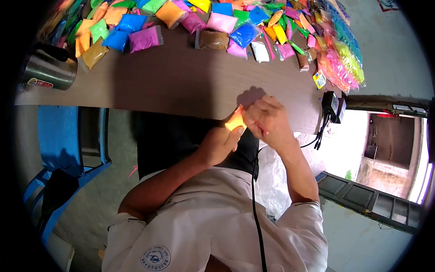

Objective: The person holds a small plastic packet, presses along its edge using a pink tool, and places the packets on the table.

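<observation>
An orange packet (235, 120) is held upright just past the table's near edge, in front of my body. My left hand (220, 144) is closed round its lower part, with the thumb across its front. Beside the packet's top and right side is my right hand (269, 119), its fingers bent and partly blurred. Whether those fingers pinch the packet's corner or anything else cannot be made out. A small pink spot shows near my right fingertips.
Many coloured packets (146, 39) lie across the back of the brown table (172, 77). A metal mug (50, 70) stands at the left, black adapters (333, 106) at the right edge. A blue chair (61, 136) is at the lower left. A black cable (256, 204) hangs over my shirt.
</observation>
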The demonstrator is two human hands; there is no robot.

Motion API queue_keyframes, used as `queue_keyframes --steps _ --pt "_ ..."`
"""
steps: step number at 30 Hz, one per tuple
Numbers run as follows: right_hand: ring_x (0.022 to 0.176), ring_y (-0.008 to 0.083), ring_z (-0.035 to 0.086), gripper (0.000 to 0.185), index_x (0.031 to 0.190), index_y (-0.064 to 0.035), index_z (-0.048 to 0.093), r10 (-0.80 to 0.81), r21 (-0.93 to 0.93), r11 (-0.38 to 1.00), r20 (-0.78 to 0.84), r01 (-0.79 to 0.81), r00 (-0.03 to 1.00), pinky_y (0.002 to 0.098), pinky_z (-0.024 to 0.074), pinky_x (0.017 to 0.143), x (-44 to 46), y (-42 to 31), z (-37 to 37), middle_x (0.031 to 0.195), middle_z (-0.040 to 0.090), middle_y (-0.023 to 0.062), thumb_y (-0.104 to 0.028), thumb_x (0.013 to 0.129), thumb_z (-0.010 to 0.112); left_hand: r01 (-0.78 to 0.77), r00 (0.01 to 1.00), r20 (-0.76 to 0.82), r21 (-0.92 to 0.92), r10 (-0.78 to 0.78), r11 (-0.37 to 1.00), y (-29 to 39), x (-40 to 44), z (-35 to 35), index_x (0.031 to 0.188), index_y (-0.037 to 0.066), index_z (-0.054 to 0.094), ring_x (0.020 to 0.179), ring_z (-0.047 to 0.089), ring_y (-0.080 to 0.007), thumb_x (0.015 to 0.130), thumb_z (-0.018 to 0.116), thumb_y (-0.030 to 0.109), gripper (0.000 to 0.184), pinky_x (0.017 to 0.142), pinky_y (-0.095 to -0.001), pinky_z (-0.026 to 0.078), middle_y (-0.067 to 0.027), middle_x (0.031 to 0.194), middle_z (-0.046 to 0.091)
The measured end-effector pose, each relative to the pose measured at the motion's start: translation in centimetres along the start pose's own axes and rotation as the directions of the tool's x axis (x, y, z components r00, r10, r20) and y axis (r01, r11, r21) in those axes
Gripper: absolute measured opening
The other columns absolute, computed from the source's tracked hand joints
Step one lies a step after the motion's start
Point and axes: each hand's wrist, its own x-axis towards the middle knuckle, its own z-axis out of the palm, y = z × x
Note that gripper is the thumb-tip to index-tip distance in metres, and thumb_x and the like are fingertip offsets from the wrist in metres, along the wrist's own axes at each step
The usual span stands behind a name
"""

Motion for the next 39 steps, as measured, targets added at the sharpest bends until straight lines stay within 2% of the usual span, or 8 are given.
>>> queue_keyframes --steps 12,16,20,21,27,30,36,39 --pt "0.065 0.0252 0.056 0.012 0.07 -0.005 0.058 0.061 -0.146 0.987 -0.074 -0.071 0.995 0.0357 0.0431 0.06 0.0 -0.3 -1.6 0.072 0.059 0.0055 -0.007 0.068 0.07 -0.271 0.923 -0.109 0.497 0.369 0.824 0.1 0.6 0.5 0.077 -0.005 0.062 0.068 0.058 -0.0395 0.096 0.046 0.024 0.038 0.07 -0.045 0.046 -0.0217 0.065 0.058" --pt "0.064 0.0273 0.056 0.012 0.069 -0.0042 0.059 -0.072 -0.089 0.993 -0.007 0.071 0.997 0.0373 0.0436 0.06 -0.5 -0.8 -1.2 0.069 0.059 0.0069 -0.004 0.069 0.071 -0.238 0.95 -0.087 0.425 0.301 0.874 0.0 0.6 0.7 0.08 -0.006 0.063 0.073 0.058 -0.0411 0.095 0.048 0.024 0.037 0.076 -0.0455 0.045 -0.0243 0.07 0.059" --pt "0.065 0.0251 0.057 0.013 0.07 -0.0057 0.059 0.1 -0.126 0.985 -0.113 -0.114 0.989 0.0357 0.0447 0.061 -1.1 0.2 -1.9 0.07 0.059 0.0055 -0.004 0.065 0.07 -0.245 0.911 -0.133 0.584 0.39 0.773 0.0 0.6 0.7 0.082 -0.008 0.063 0.071 0.057 -0.0411 0.092 0.052 0.023 0.034 0.075 -0.0455 0.045 -0.0249 0.07 0.06" --pt "0.066 0.0258 0.058 0.013 0.07 -0.0059 0.059 0.018 -0.092 0.995 -0.059 -0.023 0.998 0.0353 0.0443 0.06 -1.0 -1.1 -1.9 0.07 0.06 0.0064 -0.004 0.065 0.071 -0.266 0.897 -0.124 0.614 0.424 0.743 0.1 0.3 0.8 0.082 -0.008 0.063 0.07 0.057 -0.0409 0.091 0.053 0.021 0.032 0.074 -0.0461 0.045 -0.0244 0.069 0.06" --pt "0.061 0.0253 0.054 0.013 0.07 -0.0061 0.058 0.168 -0.194 0.962 -0.146 -0.195 0.975 0.0356 0.0429 0.058 -1.6 0.0 -2.0 0.068 0.058 0.0061 -0.003 0.067 0.07 -0.222 0.938 -0.069 0.634 0.34 0.741 0.5 0.6 1.0 0.085 -0.006 0.064 0.069 0.06 -0.0373 0.086 0.06 0.018 0.025 0.07 -0.0457 0.045 -0.0221 0.07 0.062" --pt "0.06 0.0276 0.053 0.012 0.072 -0.0054 0.059 0.038 -0.035 0.999 -0.085 -0.041 0.996 0.0373 0.0422 0.057 -1.6 -2.1 -1.3 0.067 0.057 0.0074 -0.003 0.067 0.07 -0.23 0.933 -0.087 0.603 0.349 0.764 0.6 0.7 1.2 0.083 -0.004 0.065 0.068 0.06 -0.036 0.086 0.061 0.019 0.024 0.071 -0.0444 0.046 -0.0211 0.069 0.062" --pt "0.063 0.0243 0.054 0.011 0.071 -0.0058 0.059 0.198 -0.182 0.956 -0.184 -0.231 0.963 0.0352 0.0427 0.058 -1.8 -0.6 -2.0 0.066 0.055 0.0063 -0.003 0.067 0.069 -0.256 0.9 -0.061 0.726 0.431 0.638 0.4 0.5 1.1 0.084 0.002 0.066 0.062 0.059 -0.0315 0.083 0.063 0.02 0.018 0.073 -0.0404 0.043 -0.0137 0.062 0.061" --pt "0.062 0.0256 0.054 0.012 0.071 -0.006 0.06 0.039 -0.109 0.993 -0.047 -0.044 0.998 0.0354 0.0421 0.059 -1.7 -1.9 -1.0 0.066 0.055 0.0064 -0.004 0.067 0.07 -0.333 0.877 -0.004 0.716 0.48 0.613 0.3 0.8 1.2 0.082 0.004 0.065 0.064 0.059 -0.0306 0.083 0.063 0.019 0.015 0.074 -0.0398 0.043 -0.0122 0.062 0.061"
